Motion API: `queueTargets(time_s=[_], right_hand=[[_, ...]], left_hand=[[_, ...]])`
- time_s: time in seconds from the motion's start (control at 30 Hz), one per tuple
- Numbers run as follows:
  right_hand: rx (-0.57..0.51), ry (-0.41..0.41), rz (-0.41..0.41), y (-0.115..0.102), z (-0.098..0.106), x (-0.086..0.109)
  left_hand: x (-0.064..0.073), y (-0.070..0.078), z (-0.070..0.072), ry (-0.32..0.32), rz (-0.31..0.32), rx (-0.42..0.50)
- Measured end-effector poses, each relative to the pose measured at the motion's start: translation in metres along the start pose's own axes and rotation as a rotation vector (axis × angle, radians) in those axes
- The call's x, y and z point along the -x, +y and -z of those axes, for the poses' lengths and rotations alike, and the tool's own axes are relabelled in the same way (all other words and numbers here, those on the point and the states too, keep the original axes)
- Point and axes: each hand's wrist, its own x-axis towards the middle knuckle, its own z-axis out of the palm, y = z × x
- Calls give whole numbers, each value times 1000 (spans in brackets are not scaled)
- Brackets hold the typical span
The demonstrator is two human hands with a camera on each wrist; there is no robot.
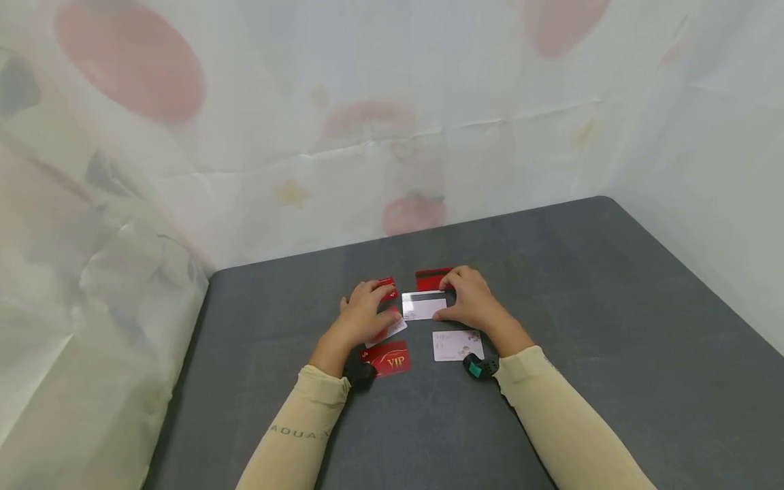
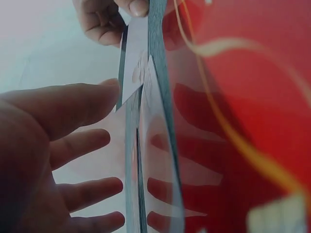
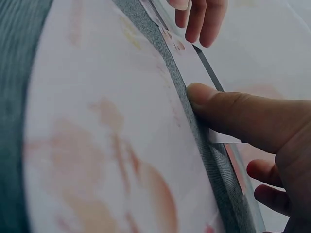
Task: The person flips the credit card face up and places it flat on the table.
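Observation:
My right hand (image 1: 473, 299) pinches a white card with a dark magnetic stripe (image 1: 421, 309) by its right end, thumb on the near edge and fingers on the far edge. My left hand (image 1: 365, 314) hovers over the cards on the left, fingers apart and gripping nothing. In the left wrist view its thumb (image 2: 73, 104) comes close to a corner of the striped card (image 2: 136, 63); whether they touch I cannot tell. A red card (image 1: 389, 288) and a red-and-white card (image 1: 395, 329) lie partly hidden beneath the left hand.
Beyond the striped card lies a red card with a black stripe (image 1: 431, 280). Nearer are a red VIP card (image 1: 392, 358) and a pale flowered VIP card (image 1: 452, 346). The dark grey table (image 1: 275, 327) meets printed white sheeting (image 1: 294, 122) at the back and sides.

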Motion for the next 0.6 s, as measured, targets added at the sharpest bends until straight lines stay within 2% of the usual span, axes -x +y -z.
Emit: queueTargets(time_s=[0.2, 0.4, 0.6], right_hand=[[22, -33, 6, -6, 0, 0], [-75, -88, -17, -8, 0, 1], [-167, -82, 2, -4, 0, 1]], left_hand=[[1, 1, -5, -17, 11, -8], [2, 2, -6, -30, -1, -15], [2, 5, -4, -29, -15, -21]])
